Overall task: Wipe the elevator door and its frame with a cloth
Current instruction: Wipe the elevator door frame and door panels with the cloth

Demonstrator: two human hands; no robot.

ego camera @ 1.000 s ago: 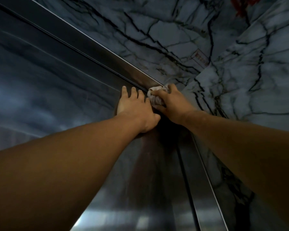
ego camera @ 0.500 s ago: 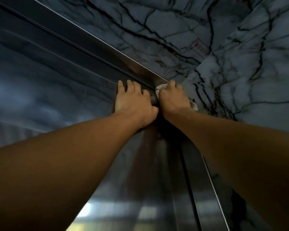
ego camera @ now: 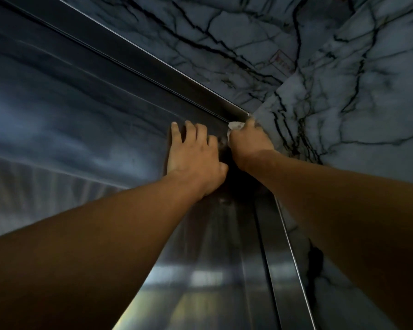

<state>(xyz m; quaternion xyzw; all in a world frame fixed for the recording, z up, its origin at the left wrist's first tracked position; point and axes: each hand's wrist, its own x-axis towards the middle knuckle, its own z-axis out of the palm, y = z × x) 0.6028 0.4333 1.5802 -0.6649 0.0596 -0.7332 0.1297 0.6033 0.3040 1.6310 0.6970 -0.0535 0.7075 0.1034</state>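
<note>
Dim grey marble wall (ego camera: 284, 39) with black veins; blurred bright reflections low on brushed steel

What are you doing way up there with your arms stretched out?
A person is cleaning an elevator door. The right hand grips a small pale cloth and presses it into the top corner of the metal frame, beside the marble wall. The left hand rests flat on the door, fingers spread.
</note>
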